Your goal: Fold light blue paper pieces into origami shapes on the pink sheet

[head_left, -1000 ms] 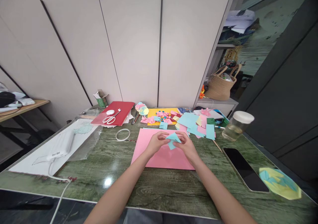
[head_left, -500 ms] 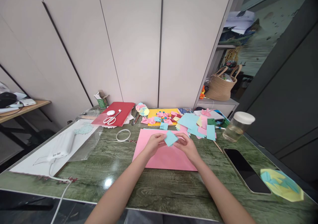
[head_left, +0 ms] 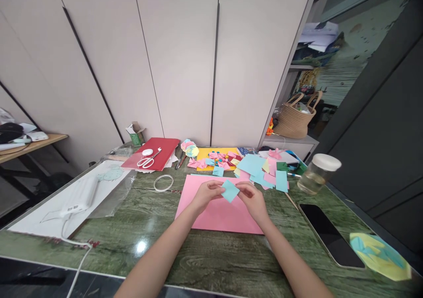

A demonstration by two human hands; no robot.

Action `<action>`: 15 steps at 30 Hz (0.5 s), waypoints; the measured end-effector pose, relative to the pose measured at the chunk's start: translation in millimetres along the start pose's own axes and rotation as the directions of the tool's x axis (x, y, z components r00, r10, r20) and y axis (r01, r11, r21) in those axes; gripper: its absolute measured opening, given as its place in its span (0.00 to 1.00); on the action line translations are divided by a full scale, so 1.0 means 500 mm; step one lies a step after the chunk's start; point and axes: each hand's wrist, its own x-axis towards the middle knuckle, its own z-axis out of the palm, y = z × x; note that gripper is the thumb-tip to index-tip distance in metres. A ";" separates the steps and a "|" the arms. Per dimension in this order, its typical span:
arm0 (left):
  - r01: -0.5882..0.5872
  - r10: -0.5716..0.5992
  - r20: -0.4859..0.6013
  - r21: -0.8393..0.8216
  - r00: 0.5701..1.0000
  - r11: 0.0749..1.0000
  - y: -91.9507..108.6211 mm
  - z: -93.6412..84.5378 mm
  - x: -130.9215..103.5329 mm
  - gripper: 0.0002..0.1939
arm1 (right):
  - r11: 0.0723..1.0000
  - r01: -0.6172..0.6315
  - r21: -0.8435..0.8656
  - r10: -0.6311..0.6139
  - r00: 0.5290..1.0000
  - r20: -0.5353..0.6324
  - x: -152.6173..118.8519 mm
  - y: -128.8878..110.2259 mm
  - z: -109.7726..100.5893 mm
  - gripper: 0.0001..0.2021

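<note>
Between my two hands a small light-blue paper square (head_left: 230, 191) is held up, turned so that it looks like a diamond. My left hand (head_left: 209, 195) pinches its left corner, and my right hand (head_left: 251, 197) has its fingers closed at the right corner. Below them a pink sheet (head_left: 218, 216) lies flat on the green table (head_left: 148, 227). Just beyond the sheet sits a small blue folded paper piece (head_left: 218, 171). Loose blue sheets (head_left: 253, 164) and pink and yellow ones overlap to the right.
Scissors (head_left: 147, 160) rest on a red folder (head_left: 165, 150) at the back left, near a white ring (head_left: 163, 183). Folded pink pieces (head_left: 198, 162) lie around a yellow sheet (head_left: 206, 152). On the right are a lidded jar (head_left: 313, 179), a phone (head_left: 330, 236) and a yellow-blue paper shape (head_left: 380, 256).
The view has tilted slightly, so the table things sit a little lower. Both hands still hold the blue paper square, which has turned slightly and shifted a little right.
</note>
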 end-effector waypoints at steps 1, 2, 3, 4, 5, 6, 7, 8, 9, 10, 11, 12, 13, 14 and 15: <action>-0.005 0.005 0.005 0.018 1.000 1.000 -0.001 0.000 0.000 0.17 | 1.000 -0.015 0.013 0.015 1.000 0.002 0.000 -0.001 0.000 0.06; -0.011 0.011 0.001 0.034 1.000 0.999 -0.002 -0.001 0.001 0.17 | 0.998 -0.041 0.040 0.041 0.999 0.010 0.000 -0.003 0.001 0.07; -0.018 0.018 -0.008 0.045 1.000 0.999 -0.002 -0.002 0.002 0.17 | 0.993 -0.079 0.083 0.078 0.997 0.022 -0.001 -0.005 0.002 0.09; -0.024 0.025 -0.023 0.050 0.999 0.998 -0.003 -0.002 0.003 0.17 | 0.982 -0.129 0.138 0.125 0.991 0.038 -0.002 -0.007 0.003 0.10; -0.029 0.031 -0.043 0.049 0.999 0.998 -0.003 -0.002 0.004 0.17 | 0.963 -0.183 0.198 0.175 0.983 0.059 -0.003 -0.010 0.005 0.12; -0.031 0.034 -0.062 0.047 0.997 0.998 -0.003 -0.003 0.004 0.17 | 0.938 -0.236 0.254 0.222 0.972 0.082 -0.005 -0.012 0.007 0.14; -0.032 0.035 -0.078 0.045 0.996 0.998 -0.003 -0.003 0.005 0.17 | 0.914 -0.276 0.297 0.258 0.961 0.101 -0.006 -0.013 0.009 0.15; -0.036 0.040 -0.088 0.047 0.995 0.998 -0.004 -0.002 0.006 0.18 | 0.899 -0.299 0.319 0.278 0.954 0.112 -0.008 -0.014 0.011 0.16; -0.042 0.046 -0.089 0.054 0.995 0.998 -0.005 -0.002 0.006 0.18 | 0.898 -0.305 0.317 0.282 0.952 0.115 -0.009 -0.014 0.013 0.17; -0.051 0.056 -0.084 0.065 0.995 0.997 -0.005 -0.001 0.006 0.19 | 0.909 -0.297 0.294 0.275 0.955 0.113 -0.010 -0.013 0.016 0.17; -0.062 0.068 -0.075 0.078 0.995 0.995 -0.006 0.000 0.006 0.20 | 0.925 -0.279 0.259 0.261 0.960 0.103 -0.011 -0.011 0.018 0.19; -0.074 0.080 -0.067 0.091 0.995 0.993 -0.007 0.002 0.005 0.21 | 0.942 -0.254 0.221 0.241 0.967 0.085 -0.011 -0.008 0.020 0.20; -0.084 0.091 -0.061 0.102 0.994 0.991 -0.007 0.004 0.004 0.21 | 0.955 -0.229 0.187 0.220 0.973 0.065 -0.011 -0.004 0.023 0.21; -0.092 0.099 -0.056 0.110 0.994 0.990 -0.006 0.006 0.003 0.21 | 0.965 -0.209 0.160 0.204 0.978 0.051 -0.011 -0.001 0.024 0.20; -0.100 0.107 -0.051 0.112 0.993 0.989 -0.005 0.008 0.002 0.21 | 0.971 -0.195 0.141 0.192 0.981 0.039 -0.010 0.003 0.025 0.19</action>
